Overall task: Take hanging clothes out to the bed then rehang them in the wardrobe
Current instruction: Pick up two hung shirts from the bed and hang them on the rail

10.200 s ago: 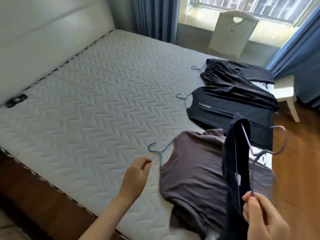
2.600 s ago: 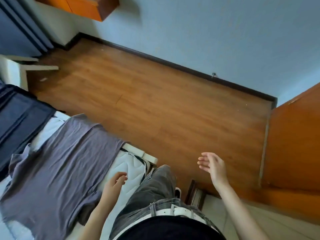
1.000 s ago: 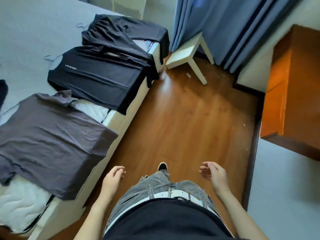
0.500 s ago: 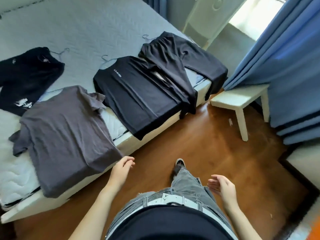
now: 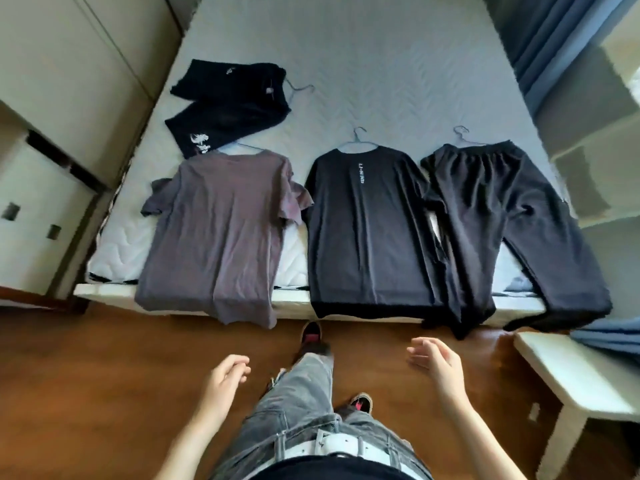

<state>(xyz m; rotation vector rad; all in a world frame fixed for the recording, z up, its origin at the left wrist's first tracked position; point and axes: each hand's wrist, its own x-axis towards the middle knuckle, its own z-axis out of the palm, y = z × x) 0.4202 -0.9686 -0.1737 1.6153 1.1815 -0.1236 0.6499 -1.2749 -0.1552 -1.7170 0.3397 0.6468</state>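
We stood in a home bedroom: a bed (image 5: 381, 64) with a bare quilted mattress, pale cupboard doors (image 5: 69, 64) left of it, blue curtains (image 5: 540, 29) to its right, wooden flooring (image 5: 86, 375) along its near edge.

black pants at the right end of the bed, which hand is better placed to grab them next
Probably the right hand: it hangs open and empty on the side of the pants. The left hand, also empty, sits nearer the grey t-shirt.
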